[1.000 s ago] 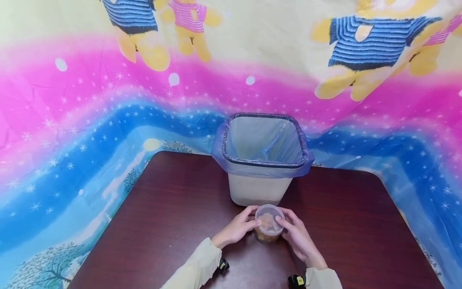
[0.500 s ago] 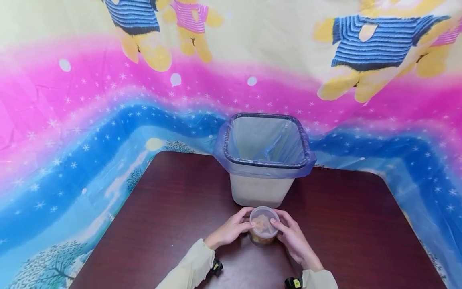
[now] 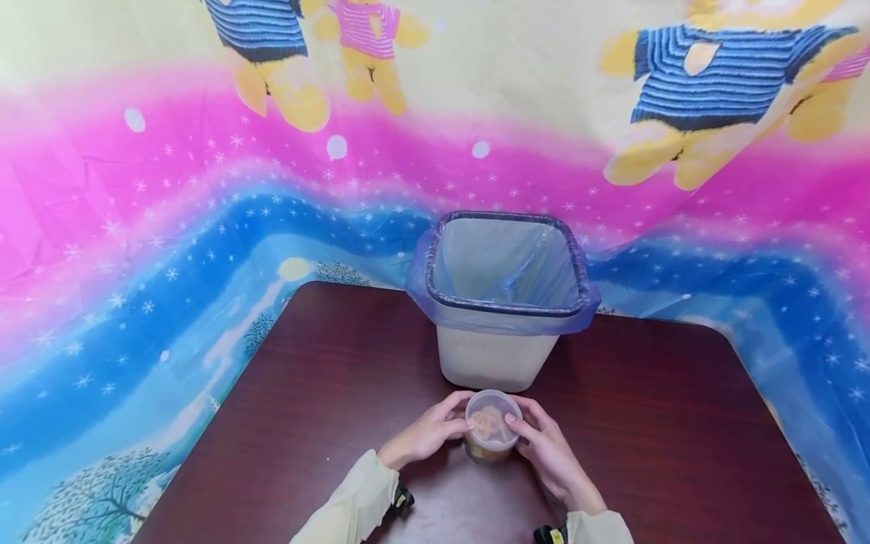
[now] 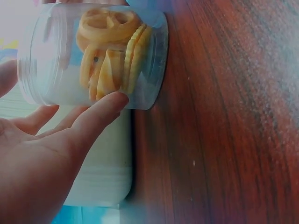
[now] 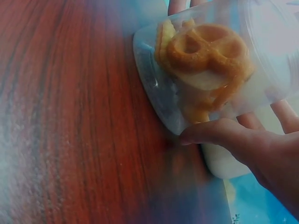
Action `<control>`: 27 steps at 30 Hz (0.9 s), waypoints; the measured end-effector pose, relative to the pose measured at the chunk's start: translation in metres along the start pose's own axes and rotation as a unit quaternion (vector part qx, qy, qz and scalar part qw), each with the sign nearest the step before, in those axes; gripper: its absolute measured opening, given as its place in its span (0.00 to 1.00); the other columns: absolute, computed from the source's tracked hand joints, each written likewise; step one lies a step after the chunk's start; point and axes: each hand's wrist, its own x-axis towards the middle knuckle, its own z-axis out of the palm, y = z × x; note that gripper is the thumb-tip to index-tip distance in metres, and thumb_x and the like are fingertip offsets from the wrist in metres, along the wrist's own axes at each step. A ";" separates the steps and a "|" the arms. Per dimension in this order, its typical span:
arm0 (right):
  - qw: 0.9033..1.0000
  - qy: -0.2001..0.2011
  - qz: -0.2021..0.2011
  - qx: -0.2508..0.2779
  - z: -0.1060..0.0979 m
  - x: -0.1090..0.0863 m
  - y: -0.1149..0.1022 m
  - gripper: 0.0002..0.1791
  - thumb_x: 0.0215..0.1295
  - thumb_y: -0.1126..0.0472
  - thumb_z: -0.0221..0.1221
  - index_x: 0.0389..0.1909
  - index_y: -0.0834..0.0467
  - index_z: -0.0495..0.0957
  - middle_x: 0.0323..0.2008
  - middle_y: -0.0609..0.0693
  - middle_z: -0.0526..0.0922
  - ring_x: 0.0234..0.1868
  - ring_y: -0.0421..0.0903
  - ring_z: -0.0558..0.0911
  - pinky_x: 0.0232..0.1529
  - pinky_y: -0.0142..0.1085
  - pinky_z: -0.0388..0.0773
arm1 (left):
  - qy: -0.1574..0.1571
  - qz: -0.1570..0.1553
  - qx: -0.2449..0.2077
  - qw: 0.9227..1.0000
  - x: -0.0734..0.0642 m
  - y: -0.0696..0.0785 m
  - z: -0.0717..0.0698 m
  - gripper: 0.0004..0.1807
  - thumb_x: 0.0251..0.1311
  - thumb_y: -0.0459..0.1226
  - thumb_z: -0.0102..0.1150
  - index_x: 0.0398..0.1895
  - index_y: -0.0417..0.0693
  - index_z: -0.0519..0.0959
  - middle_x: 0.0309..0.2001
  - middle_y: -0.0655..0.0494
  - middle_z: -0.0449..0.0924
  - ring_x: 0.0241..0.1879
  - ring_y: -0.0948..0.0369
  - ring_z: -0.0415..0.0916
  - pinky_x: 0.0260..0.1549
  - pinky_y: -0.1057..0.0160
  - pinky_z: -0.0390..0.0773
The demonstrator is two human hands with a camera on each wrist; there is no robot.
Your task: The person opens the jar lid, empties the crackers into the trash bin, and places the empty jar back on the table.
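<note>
Fingers of the left hand (image 3: 430,433) and the right hand (image 3: 552,447) curve round opposite sides of a clear plastic jar (image 3: 491,427), gripping it between them. In the head view the left thumb lies against the left of its rim and the right thumb reaches over the right part of its round, translucent top. The jar is roughly upright, in front of the person and low over the dark reddish desk (image 3: 326,378); whether its base touches the wood is hard to tell. Golden-brown snacks show through its wall: a pretzel-shaped piece (image 5: 205,46) with rounded openings and, beside it, pale biscuits (image 4: 135,58) with ridged edges.

Just beyond the jar stands a whitish bin (image 3: 496,359), its blue plastic liner (image 3: 503,323) folded outward over the dark rim. Both arms wear pale sleeves (image 3: 356,491), and a small black device (image 3: 402,500) sits at the left wrist, with a similar one at the right. Behind the desk hangs a cloth (image 3: 381,162) in pink, blue and cream, printed with snowflakes and yellow bears in striped tops.
</note>
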 end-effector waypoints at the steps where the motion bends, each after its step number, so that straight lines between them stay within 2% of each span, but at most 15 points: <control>1: 1.000 0.000 0.000 -0.002 0.000 0.000 0.000 0.27 0.66 0.60 0.58 0.64 0.62 0.65 0.60 0.55 0.71 0.54 0.45 0.74 0.51 0.40 0.74 | 0.000 0.000 -0.001 1.000 0.000 0.000 0.000 0.26 0.67 0.37 0.49 0.67 0.46 0.64 0.61 0.36 0.73 0.60 0.46 0.73 0.55 0.46 0.76; 9: 1.000 -0.002 -0.003 -0.005 0.000 0.000 0.001 0.27 0.66 0.59 0.57 0.64 0.62 0.65 0.62 0.58 0.69 0.56 0.45 0.74 0.53 0.41 0.73 | 0.006 -0.008 0.000 1.000 0.000 -0.001 0.000 0.25 0.67 0.37 0.49 0.67 0.49 0.65 0.61 0.38 0.73 0.60 0.48 0.73 0.54 0.49 0.77; 16: 1.000 -0.006 -0.003 -0.002 0.000 0.000 0.002 0.28 0.66 0.59 0.57 0.65 0.62 0.65 0.63 0.58 0.69 0.56 0.44 0.73 0.54 0.41 0.73 | 0.005 -0.009 -0.009 1.000 -0.001 -0.001 0.000 0.25 0.68 0.36 0.49 0.68 0.47 0.64 0.62 0.37 0.72 0.61 0.47 0.72 0.55 0.47 0.76; 19: 1.000 -0.011 -0.002 -0.001 -0.001 0.000 0.002 0.28 0.66 0.59 0.57 0.65 0.63 0.64 0.65 0.58 0.68 0.58 0.43 0.73 0.55 0.40 0.72 | -0.004 -0.004 -0.003 1.000 -0.001 -0.001 -0.001 0.25 0.68 0.36 0.48 0.68 0.46 0.63 0.62 0.37 0.71 0.62 0.46 0.72 0.55 0.50 0.76; 21: 1.000 -0.011 0.000 0.001 -0.001 0.000 0.002 0.28 0.66 0.59 0.58 0.65 0.63 0.64 0.64 0.58 0.68 0.57 0.43 0.73 0.55 0.40 0.73 | -0.012 0.005 0.021 1.000 0.000 0.001 -0.003 0.25 0.68 0.36 0.49 0.68 0.44 0.63 0.63 0.38 0.71 0.62 0.46 0.72 0.55 0.56 0.76; 23: 1.000 -0.014 0.000 -0.001 -0.002 0.001 0.002 0.28 0.67 0.59 0.57 0.65 0.64 0.64 0.64 0.58 0.68 0.56 0.44 0.74 0.53 0.39 0.74 | -0.015 0.016 0.072 0.997 0.000 0.005 -0.005 0.26 0.68 0.37 0.49 0.68 0.42 0.63 0.63 0.41 0.71 0.62 0.48 0.72 0.57 0.61 0.74; 25: 1.000 -0.013 -0.002 -0.004 -0.004 0.001 0.002 0.28 0.67 0.59 0.57 0.65 0.64 0.64 0.63 0.58 0.69 0.55 0.43 0.75 0.52 0.38 0.75 | -0.011 0.031 0.156 0.987 0.001 0.012 -0.008 0.28 0.67 0.39 0.50 0.69 0.41 0.62 0.65 0.44 0.70 0.64 0.51 0.70 0.60 0.63 0.71; 27: 1.000 -0.020 -0.004 -0.010 -0.005 0.002 0.002 0.28 0.68 0.59 0.57 0.66 0.64 0.63 0.64 0.58 0.69 0.55 0.42 0.76 0.51 0.35 0.76 | -0.004 0.043 0.241 0.970 0.003 0.020 -0.009 0.30 0.67 0.40 0.52 0.70 0.41 0.61 0.66 0.47 0.69 0.65 0.55 0.68 0.63 0.62 0.68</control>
